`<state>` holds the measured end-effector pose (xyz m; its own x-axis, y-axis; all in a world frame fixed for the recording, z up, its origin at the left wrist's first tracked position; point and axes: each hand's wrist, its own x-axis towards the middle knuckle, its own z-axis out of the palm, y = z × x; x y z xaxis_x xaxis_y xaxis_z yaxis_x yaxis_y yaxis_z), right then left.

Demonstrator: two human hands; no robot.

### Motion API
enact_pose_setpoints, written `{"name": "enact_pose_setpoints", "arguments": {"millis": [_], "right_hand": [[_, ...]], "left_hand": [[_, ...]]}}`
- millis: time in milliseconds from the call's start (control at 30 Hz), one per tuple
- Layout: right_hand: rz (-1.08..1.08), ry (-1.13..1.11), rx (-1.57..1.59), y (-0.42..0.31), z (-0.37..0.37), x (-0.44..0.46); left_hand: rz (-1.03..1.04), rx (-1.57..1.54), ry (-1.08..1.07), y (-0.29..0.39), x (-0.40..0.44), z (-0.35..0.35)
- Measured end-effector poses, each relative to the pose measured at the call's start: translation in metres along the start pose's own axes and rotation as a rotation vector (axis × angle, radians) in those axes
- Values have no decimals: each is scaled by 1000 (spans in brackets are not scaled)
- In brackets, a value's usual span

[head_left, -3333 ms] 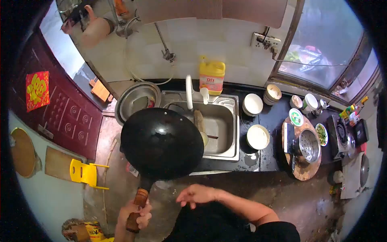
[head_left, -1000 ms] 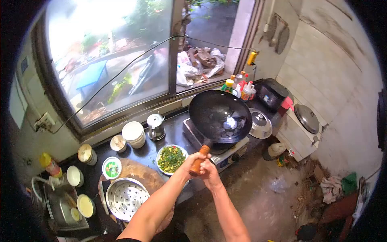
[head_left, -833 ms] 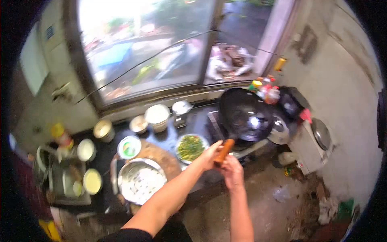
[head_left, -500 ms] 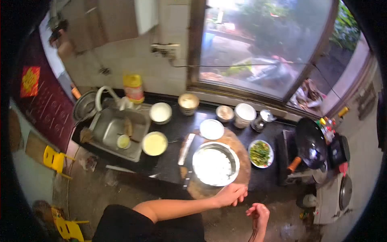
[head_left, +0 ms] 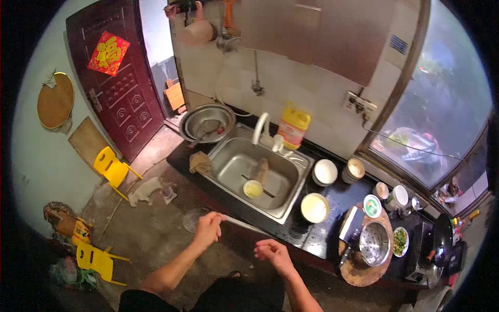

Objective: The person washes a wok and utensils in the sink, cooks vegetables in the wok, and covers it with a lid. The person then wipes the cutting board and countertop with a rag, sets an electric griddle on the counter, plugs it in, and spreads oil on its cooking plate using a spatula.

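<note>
My left hand (head_left: pixel 209 229) hovers in front of the counter edge, left of the sink, its fingers curled in with nothing visible in them. My right hand (head_left: pixel 274 256) is apart from it, before the counter and below the sink, palm inward with loosely bent fingers and nothing held. Closest to both is the steel sink (head_left: pixel 221 161). Inside it are a small bowl with yellowish contents (head_left: pixel 253 189), a brownish long object (head_left: pixel 261 171) and a dark thin stick. A brown cloth-like item (head_left: pixel 199 163) lies at the sink's left corner.
A round cutting board (head_left: pixel 358 275) on the counter bears a steel colander (head_left: pixel 374 244), a cleaver (head_left: pixel 352 225) and a white-lidded tub (head_left: pixel 372 206). Bowls (head_left: pixel 314 208), a vegetable plate (head_left: pixel 400 242) and a wok (head_left: pixel 443 239) stand nearby. Yellow chairs (head_left: pixel 110 169) and a cat-like white animal (head_left: pixel 148 190) are at left.
My view has swung left toward the sink and door. My hands have left the cutting board side and moved apart, now before the sink. The bright steel bowl now shows as a colander.
</note>
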<state>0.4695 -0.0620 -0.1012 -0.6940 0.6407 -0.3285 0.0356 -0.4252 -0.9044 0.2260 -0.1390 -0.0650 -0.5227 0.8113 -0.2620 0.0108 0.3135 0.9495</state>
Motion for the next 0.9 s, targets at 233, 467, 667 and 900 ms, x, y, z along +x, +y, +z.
{"name": "enact_pose_setpoints", "arguments": {"millis": [233, 467, 667, 900], "right_hand": [[103, -129, -124, 2, 42, 76], [45, 117, -84, 8, -35, 195], [-73, 419, -29, 10, -91, 323], [-46, 610, 195, -36, -101, 401]], "left_hand": [[384, 497, 407, -13, 157, -90], [389, 831, 605, 7, 312, -137], [-186, 582, 91, -35, 460, -182], [-43, 350, 89, 46, 351, -164]]}}
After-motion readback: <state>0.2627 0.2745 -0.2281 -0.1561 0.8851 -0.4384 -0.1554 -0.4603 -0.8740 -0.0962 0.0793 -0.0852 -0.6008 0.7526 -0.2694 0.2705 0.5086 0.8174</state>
